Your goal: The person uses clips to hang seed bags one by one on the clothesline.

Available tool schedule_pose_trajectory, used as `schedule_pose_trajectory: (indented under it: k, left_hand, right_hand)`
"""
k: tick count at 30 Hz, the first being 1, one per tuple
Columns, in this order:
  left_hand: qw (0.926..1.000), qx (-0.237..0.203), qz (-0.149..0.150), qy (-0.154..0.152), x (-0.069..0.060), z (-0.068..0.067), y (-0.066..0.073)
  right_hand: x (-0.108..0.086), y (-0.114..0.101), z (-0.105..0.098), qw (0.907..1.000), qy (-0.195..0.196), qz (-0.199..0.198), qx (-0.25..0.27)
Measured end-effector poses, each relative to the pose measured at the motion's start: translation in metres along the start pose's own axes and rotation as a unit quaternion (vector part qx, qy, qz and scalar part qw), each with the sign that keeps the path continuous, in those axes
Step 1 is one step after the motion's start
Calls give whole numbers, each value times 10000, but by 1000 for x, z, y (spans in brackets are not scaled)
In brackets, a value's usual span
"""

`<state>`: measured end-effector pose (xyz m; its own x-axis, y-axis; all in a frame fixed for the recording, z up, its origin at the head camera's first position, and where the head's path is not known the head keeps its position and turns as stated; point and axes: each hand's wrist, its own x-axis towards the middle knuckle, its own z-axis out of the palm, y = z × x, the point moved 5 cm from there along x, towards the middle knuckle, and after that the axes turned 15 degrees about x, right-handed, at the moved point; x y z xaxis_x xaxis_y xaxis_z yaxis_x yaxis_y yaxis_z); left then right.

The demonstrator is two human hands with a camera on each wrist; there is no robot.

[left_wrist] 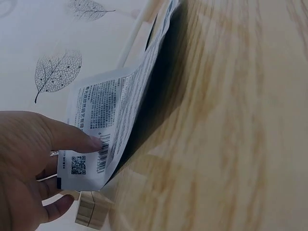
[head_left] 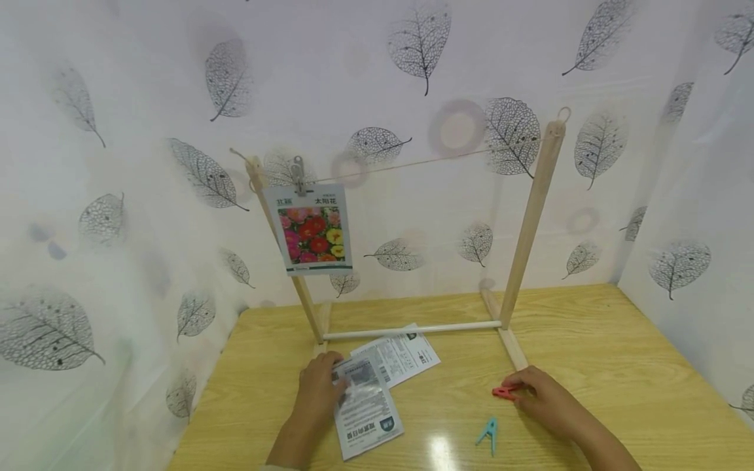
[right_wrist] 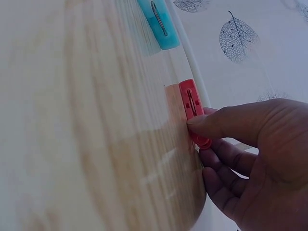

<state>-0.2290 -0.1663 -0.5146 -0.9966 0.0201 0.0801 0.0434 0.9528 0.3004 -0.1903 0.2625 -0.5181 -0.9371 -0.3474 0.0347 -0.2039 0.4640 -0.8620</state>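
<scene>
My left hand (head_left: 319,390) pinches the edge of a seed packet (head_left: 366,409), its printed back facing up. In the left wrist view, the thumb lies over the barcode of this packet (left_wrist: 96,130) and the packet tilts off the table. Under it, partly covered, lies a second packet (head_left: 406,358). A red clothespin (head_left: 504,392) is pinched between the thumb and fingers of my right hand (head_left: 538,396), at the table surface. Close by lies a teal clothespin (head_left: 487,435), also visible at the top of the right wrist view.
A wooden frame (head_left: 533,222) stands at the back, with a string (head_left: 406,167) across its posts. On the string's left end, a metal clip (head_left: 299,175) holds a flower seed packet (head_left: 312,229). Leaf-patterned sheeting (head_left: 424,261) surrounds the wooden table (head_left: 589,340).
</scene>
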Motion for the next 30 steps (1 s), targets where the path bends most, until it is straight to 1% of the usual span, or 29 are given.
schedule_pose_trajectory:
  k: [5, 10, 17, 20, 24, 30]
  left_hand:
    - [9999, -167, 5, 34, 0, -1, 0]
    - [9997, -168, 118, 158, 1, -3, 2]
    - [9981, -245, 344, 448, 1, -6, 4]
    - [9978, -202, 390, 496, 0, -8, 5]
    - [9979, -340, 387, 402, -1, -12, 6]
    - [9955, -927, 158, 144, -1, -15, 6]
  right_hand:
    - [-1, 0, -1, 10000, -9, 6, 9]
    - [-1, 1, -1, 10000, -14, -14, 7]
    - [-1, 1, -1, 10000, -28, -34, -66]
    - [-1, 0, -1, 10000, -49, -73, -22]
    - [-3, -1, -1, 9999, -90, -140, 29]
    - [-4, -2, -2, 9999, -81, -70, 57]
